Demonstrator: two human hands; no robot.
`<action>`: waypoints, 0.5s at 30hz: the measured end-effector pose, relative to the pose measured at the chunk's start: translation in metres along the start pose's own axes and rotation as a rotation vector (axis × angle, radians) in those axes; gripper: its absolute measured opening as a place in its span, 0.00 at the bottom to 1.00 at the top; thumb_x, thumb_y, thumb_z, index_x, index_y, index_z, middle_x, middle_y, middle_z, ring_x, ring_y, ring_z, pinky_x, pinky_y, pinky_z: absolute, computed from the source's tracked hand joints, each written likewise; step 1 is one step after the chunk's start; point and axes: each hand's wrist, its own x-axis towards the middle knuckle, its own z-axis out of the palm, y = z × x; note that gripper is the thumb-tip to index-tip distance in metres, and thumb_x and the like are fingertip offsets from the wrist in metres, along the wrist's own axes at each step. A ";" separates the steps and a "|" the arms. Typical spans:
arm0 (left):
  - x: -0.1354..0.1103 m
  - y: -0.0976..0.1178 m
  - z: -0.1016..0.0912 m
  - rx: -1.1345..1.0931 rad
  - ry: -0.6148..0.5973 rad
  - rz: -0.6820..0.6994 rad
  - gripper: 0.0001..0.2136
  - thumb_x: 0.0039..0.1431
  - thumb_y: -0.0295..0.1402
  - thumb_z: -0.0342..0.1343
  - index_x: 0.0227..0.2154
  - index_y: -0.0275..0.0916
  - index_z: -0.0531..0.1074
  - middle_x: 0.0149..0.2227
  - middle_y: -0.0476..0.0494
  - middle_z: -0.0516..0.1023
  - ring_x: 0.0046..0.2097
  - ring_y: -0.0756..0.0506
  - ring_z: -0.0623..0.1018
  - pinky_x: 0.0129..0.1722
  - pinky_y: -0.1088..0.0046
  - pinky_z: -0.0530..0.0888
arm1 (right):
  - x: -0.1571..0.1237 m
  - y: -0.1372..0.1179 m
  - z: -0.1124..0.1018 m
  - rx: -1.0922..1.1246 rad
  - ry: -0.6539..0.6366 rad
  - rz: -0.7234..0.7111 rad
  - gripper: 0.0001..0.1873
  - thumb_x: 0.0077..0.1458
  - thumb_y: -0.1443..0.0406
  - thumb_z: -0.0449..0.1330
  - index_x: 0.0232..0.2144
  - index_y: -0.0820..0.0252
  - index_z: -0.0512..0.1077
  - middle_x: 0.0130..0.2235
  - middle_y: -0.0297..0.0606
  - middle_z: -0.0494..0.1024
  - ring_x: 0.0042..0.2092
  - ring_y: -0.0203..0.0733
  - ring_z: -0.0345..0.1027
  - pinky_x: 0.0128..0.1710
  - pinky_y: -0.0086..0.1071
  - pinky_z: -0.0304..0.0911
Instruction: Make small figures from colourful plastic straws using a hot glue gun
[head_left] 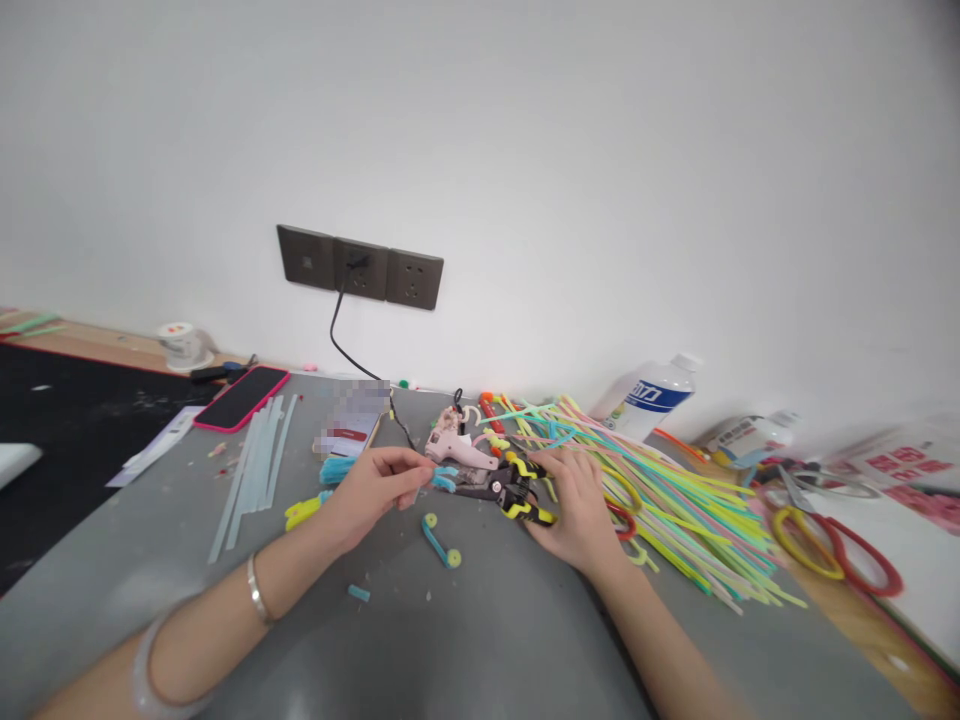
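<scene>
My left hand (382, 492) is closed in a pinch on a short, bent blue pipe cleaner (445, 478). My right hand (576, 505) is wrapped round the black-and-yellow handles of a pair of pliers (496, 488). The jaws point left and reach the blue piece; whether they grip it, I cannot tell. Just behind them lies a pink glue gun (459, 450). Nearer me on the grey mat rest a blue strip with a yellow-green coil at each end (436, 545) and a small blue offcut (358, 593).
Many coloured pipe cleaners (675, 500) spread to the right, with scissors (832, 550) beyond and a white bottle (652, 398) behind. Glue sticks (255, 470) and a phone (241, 398) lie left. A black cord (341, 335) hangs from the wall socket.
</scene>
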 end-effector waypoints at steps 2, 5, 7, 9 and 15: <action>0.000 -0.001 0.000 0.000 -0.008 -0.003 0.16 0.40 0.43 0.71 0.26 0.34 0.80 0.17 0.52 0.68 0.20 0.55 0.62 0.21 0.77 0.55 | -0.001 0.000 0.000 -0.005 0.007 -0.001 0.30 0.46 0.72 0.56 0.53 0.57 0.59 0.44 0.45 0.71 0.45 0.54 0.65 0.46 0.47 0.56; 0.000 -0.001 0.000 -0.006 -0.014 -0.011 0.17 0.39 0.43 0.72 0.26 0.34 0.79 0.17 0.52 0.69 0.20 0.55 0.62 0.22 0.78 0.56 | -0.001 0.000 0.000 0.003 0.013 -0.004 0.30 0.47 0.72 0.56 0.54 0.56 0.59 0.44 0.45 0.71 0.46 0.54 0.65 0.47 0.47 0.56; 0.000 0.000 0.001 -0.009 -0.011 -0.019 0.18 0.38 0.44 0.72 0.25 0.34 0.79 0.17 0.52 0.69 0.20 0.55 0.63 0.22 0.78 0.57 | -0.001 0.001 0.000 0.007 0.015 -0.009 0.29 0.48 0.72 0.56 0.54 0.57 0.59 0.44 0.45 0.71 0.46 0.54 0.64 0.46 0.46 0.56; -0.001 0.001 0.002 -0.017 -0.008 -0.030 0.18 0.37 0.44 0.73 0.25 0.34 0.79 0.17 0.52 0.68 0.20 0.55 0.63 0.21 0.78 0.57 | -0.001 0.001 0.000 0.006 0.017 -0.014 0.28 0.48 0.72 0.56 0.53 0.57 0.59 0.44 0.45 0.71 0.46 0.54 0.64 0.46 0.46 0.56; -0.002 0.003 0.002 -0.063 -0.018 -0.062 0.19 0.34 0.44 0.74 0.24 0.34 0.78 0.17 0.52 0.68 0.20 0.56 0.62 0.21 0.78 0.56 | -0.001 0.002 -0.001 0.005 0.009 -0.009 0.26 0.47 0.71 0.57 0.50 0.57 0.60 0.42 0.43 0.72 0.44 0.53 0.64 0.45 0.45 0.56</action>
